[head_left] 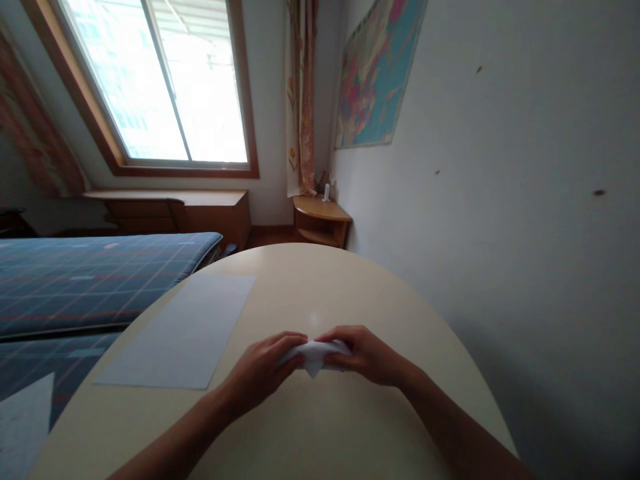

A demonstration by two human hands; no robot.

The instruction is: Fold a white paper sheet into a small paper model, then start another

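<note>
A piece of folded white paper (313,355) is held between both hands over the round cream table (320,287). Its middle shows a pointed flap hanging toward me. My left hand (265,363) is closed on the left end, fingers on top and thumb below. Around the right end, my right hand (363,355) grips in the same way. The two ends of the paper are partly hidden by the fingers. Whether the paper touches the tabletop I cannot tell.
A flat white sheet (175,340) lies on the table's left side. Another pale sheet (25,423) is at the lower left. Beyond the left edge stands a bed with a blue plaid mattress (100,280). A wall (525,267) runs along the right, and a corner shelf (323,210) is behind.
</note>
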